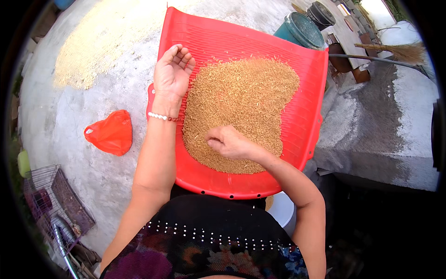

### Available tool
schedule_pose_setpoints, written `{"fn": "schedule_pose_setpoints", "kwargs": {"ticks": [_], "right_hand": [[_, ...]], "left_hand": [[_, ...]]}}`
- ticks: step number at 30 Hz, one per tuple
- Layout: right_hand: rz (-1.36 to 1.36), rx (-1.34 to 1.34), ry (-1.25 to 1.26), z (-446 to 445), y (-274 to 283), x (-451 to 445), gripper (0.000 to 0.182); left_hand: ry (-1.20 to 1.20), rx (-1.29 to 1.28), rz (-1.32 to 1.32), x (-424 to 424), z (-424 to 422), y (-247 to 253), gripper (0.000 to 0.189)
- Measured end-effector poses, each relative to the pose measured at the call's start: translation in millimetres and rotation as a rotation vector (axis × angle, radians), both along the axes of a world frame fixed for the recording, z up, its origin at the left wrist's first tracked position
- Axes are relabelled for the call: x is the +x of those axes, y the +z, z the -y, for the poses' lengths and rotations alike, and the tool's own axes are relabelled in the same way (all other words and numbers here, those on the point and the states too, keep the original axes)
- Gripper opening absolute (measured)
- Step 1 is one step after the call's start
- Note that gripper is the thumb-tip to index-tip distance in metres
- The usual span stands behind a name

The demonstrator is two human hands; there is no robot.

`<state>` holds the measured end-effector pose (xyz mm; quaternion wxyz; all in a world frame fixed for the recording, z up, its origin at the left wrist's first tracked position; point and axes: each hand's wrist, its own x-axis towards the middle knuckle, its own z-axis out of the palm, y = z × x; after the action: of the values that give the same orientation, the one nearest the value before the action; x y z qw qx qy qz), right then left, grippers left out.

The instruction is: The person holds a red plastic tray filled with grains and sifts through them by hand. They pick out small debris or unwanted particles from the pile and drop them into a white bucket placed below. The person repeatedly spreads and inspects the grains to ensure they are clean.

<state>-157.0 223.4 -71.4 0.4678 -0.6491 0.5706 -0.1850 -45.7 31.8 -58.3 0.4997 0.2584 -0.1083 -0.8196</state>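
A large red plastic winnowing scoop (pixel 228 186) rests in front of my body, with a broad layer of unhusked grain (pixel 240 101) on its ribbed bottom. My left hand (pixel 174 71), palm up with curled fingers, is over the scoop's left edge; a beaded bracelet (pixel 163 117) circles that wrist. Nothing shows in its palm. My right hand (pixel 226 141) is over the lower left part of the grain, its fingertips bent together towards the thumb. Whether anything is pinched between them cannot be told.
A red plastic bag (pixel 113 134) lies on the concrete at left, below a spread of pale yellow material (pixel 101 42). A wire cage (pixel 55 202) stands at lower left. Teal (pixel 301 29) and black buckets (pixel 320 14), and a straw broom (pixel 404 52), are at upper right. A whitish bucket (pixel 282 211) is beside my body.
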Motion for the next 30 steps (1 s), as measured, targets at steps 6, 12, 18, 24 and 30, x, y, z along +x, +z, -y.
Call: {"fn": "schedule_pose_setpoints", "kwargs": {"ticks": [6, 12, 18, 24, 30], "right_hand": [[-0.070, -0.271, 0.142, 69, -38, 2, 0.022], [0.531, 0.046, -0.393, 104, -9, -44, 0.043], [0.666, -0.012, -0.734, 85, 10, -108, 0.047], [0.317, -0.146, -1.003, 56, 15, -128, 0.024], [-0.108, -0.499, -0.614, 75, -14, -55, 0.011]], "left_hand": [[0.023, -0.043, 0.045, 2, -3, -3, 0.008], [0.032, -0.027, 0.076, -1, -5, -2, 0.008], [0.015, -0.026, 0.054, -3, -4, -2, 0.008], [0.040, -0.023, -0.013, 0, -3, 3, 0.008], [0.022, -0.050, -0.017, -1, -3, -4, 0.007]]}}
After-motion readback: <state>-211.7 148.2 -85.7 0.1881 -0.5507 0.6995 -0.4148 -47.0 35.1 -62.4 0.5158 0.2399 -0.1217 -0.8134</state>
